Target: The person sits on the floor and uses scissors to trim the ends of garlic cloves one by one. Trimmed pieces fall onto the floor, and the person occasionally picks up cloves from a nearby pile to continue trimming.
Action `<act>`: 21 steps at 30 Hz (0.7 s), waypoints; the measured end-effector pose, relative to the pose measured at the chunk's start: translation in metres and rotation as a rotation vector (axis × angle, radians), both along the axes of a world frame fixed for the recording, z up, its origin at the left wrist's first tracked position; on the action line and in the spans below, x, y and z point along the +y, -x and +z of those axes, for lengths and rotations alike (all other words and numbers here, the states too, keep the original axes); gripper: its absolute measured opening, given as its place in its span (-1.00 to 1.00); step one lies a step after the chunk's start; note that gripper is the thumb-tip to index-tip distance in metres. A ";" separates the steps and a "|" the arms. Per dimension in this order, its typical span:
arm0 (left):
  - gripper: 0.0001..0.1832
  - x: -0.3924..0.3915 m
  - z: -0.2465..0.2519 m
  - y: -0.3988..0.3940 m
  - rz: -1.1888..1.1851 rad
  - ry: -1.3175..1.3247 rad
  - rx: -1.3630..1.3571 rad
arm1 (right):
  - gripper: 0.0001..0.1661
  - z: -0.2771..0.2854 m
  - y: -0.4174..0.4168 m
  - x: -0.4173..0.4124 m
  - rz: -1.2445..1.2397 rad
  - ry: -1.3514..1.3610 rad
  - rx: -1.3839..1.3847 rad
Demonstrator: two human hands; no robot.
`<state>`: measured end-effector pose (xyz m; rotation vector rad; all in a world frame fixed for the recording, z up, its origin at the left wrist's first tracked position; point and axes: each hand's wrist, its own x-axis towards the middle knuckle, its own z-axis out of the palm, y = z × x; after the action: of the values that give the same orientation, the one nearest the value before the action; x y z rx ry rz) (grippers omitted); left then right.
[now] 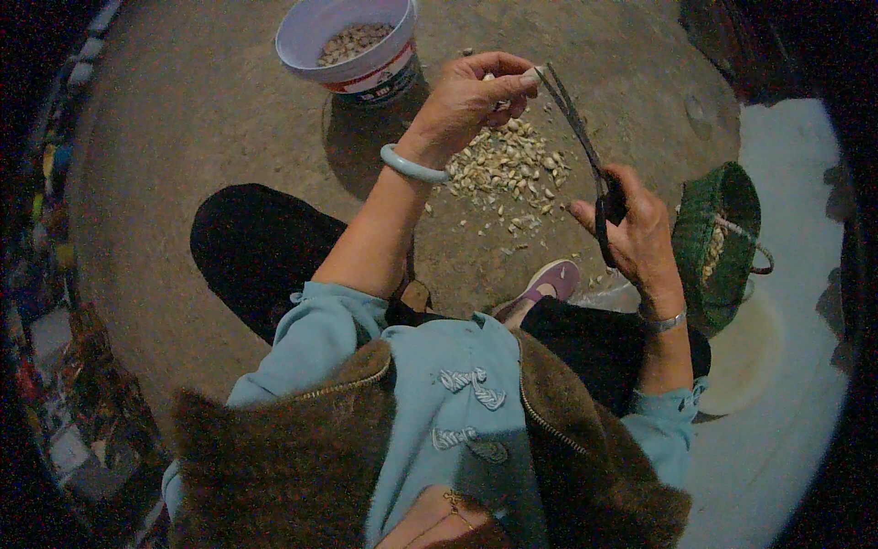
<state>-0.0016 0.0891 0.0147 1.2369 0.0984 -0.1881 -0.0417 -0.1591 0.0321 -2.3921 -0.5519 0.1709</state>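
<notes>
My left hand [483,92] pinches a small pale-shelled nut [538,71] between thumb and fingertips. Something pale also shows among its curled fingers. My right hand [638,226] grips a pair of dark scissors [583,137] by the handles. The slightly parted blades point up and away, their tips right at the nut; whether they bite into it is too small to tell. Beneath and beyond my hands, a heap of pale nuts and broken shells [514,165] lies scattered on the floor.
A white plastic bucket [298,58] with brownish kernels stands beyond my left hand. To the right, a green woven basket [693,267] with a handle holds more pale nuts. Beside it are a pale sheet [789,158] and a round yellowish object [744,364]. Mixed clutter [68,412] lines the left edge.
</notes>
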 end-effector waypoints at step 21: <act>-0.79 -0.002 0.003 0.002 -0.048 0.000 0.012 | -0.54 0.006 -0.001 0.001 0.025 -0.102 -0.063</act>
<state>-0.0033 0.0870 0.0173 1.2392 0.0790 -0.2365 -0.0409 -0.1584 0.0379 -2.2991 -0.6057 0.0774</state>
